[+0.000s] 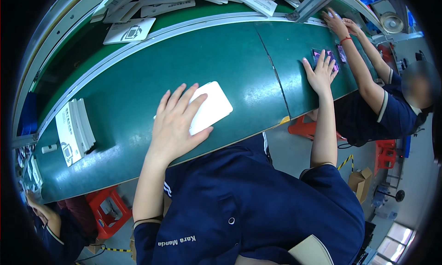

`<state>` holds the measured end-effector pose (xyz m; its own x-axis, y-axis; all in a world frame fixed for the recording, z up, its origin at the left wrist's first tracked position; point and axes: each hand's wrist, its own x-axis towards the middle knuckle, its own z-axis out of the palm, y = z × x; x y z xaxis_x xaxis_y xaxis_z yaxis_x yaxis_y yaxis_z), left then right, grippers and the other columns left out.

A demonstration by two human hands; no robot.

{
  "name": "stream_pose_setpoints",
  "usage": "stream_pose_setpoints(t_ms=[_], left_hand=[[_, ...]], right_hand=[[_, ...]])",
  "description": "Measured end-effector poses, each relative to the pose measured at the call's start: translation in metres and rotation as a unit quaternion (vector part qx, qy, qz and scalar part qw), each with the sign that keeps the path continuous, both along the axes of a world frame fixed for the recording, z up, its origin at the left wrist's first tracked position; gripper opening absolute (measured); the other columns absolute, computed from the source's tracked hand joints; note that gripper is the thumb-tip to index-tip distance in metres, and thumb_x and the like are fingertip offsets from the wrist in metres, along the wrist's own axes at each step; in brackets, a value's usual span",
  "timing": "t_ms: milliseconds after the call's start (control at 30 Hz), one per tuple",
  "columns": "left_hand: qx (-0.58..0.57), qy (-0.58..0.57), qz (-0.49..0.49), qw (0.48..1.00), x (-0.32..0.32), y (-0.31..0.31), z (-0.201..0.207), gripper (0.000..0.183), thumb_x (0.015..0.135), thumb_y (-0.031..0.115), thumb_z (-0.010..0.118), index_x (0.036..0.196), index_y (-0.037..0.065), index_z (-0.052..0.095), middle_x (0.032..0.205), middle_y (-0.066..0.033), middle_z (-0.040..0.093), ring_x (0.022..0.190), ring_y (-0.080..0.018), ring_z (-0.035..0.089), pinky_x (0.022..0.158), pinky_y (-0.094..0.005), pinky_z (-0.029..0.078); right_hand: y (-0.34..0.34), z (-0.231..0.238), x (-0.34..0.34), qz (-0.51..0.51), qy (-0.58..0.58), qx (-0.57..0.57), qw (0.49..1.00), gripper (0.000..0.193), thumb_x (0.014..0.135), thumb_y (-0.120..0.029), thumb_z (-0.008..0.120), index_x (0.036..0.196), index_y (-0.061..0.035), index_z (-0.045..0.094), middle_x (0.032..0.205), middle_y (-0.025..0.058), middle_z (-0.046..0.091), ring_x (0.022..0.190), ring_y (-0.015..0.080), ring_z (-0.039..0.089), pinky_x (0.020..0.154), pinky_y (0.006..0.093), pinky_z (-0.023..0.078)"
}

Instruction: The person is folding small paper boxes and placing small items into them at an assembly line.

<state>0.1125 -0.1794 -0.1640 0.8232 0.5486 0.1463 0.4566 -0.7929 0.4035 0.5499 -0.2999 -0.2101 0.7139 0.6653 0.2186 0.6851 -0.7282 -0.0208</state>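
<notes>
My left hand (177,120) lies over a white rectangular piece with rounded corners (214,104) on the green table. Its fingers are spread across the piece's left side, which they partly hide, and the thumb rests by the near edge. Farther right, my right hand (321,75) reaches out with fingers apart on top of a dark, purple-patterned flat packet (316,56). A smaller purple packet (341,53) sits just beyond it.
A stack of white printed boxes (71,134) and a small white cylinder (49,148) lie at the left. Beyond the metal rail (202,21) is a green belt with more white boxes (129,31). A co-worker's hands (338,25) work at the far right; another person (43,210) sits lower left.
</notes>
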Motion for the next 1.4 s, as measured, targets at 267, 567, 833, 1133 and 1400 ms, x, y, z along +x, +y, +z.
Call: stream_pose_setpoints(t_ms=[267,567,833,1133,1400], left_hand=[[-0.016,-0.022,-0.010,1.000,0.000,0.004,-0.007,0.069,0.070,0.041,0.080,0.129,0.014,0.058,0.140,-0.0100,0.052,0.136,-0.0329,0.041,0.115,-0.0512,0.028],[-0.035,-0.052,-0.023,0.998,-0.018,0.012,-0.005,0.069,0.066,0.037,0.082,0.126,0.014,0.059,0.134,-0.0085,0.057,0.133,-0.0305,0.046,0.115,-0.0468,0.031],[-0.027,-0.059,0.044,0.997,-0.022,0.020,-0.003,0.078,0.056,0.032,0.084,0.126,0.008,0.060,0.127,-0.0104,0.058,0.118,-0.0306,0.051,0.104,-0.0420,0.037],[-0.041,-0.052,-0.008,0.998,-0.020,0.032,-0.001,0.078,0.049,0.032,0.085,0.119,0.006,0.062,0.120,-0.0111,0.057,0.116,-0.0301,0.050,0.099,-0.0407,0.038],[-0.059,-0.067,-0.084,0.993,-0.019,0.033,-0.004,0.071,0.049,0.031,0.084,0.113,0.006,0.064,0.119,-0.0102,0.057,0.125,-0.0321,0.048,0.111,-0.0481,0.032]], right_hand=[[0.010,0.009,-0.146,0.233,0.022,0.064,0.970,0.063,0.093,-0.033,0.060,0.146,-0.0076,0.039,0.143,0.0288,0.038,0.131,0.0477,0.036,0.110,0.0545,0.028],[0.007,0.023,-0.209,0.370,0.090,0.020,0.924,0.053,0.092,-0.025,0.062,0.143,-0.0167,0.046,0.151,0.0220,0.030,0.132,0.0484,0.033,0.106,0.0589,0.030],[-0.001,0.044,-0.197,0.530,0.122,-0.059,0.837,0.057,0.085,-0.016,0.067,0.139,-0.0160,0.050,0.150,0.0228,0.031,0.125,0.0440,0.041,0.106,0.0504,0.035],[0.012,0.043,-0.208,0.605,0.194,-0.041,0.771,0.065,0.087,-0.036,0.065,0.143,-0.0115,0.043,0.153,0.0179,0.033,0.139,0.0376,0.035,0.111,0.0502,0.031],[0.017,0.043,-0.200,0.676,0.163,-0.090,0.713,0.067,0.086,-0.038,0.064,0.144,-0.0116,0.043,0.153,0.0152,0.035,0.139,0.0380,0.035,0.109,0.0521,0.033]])
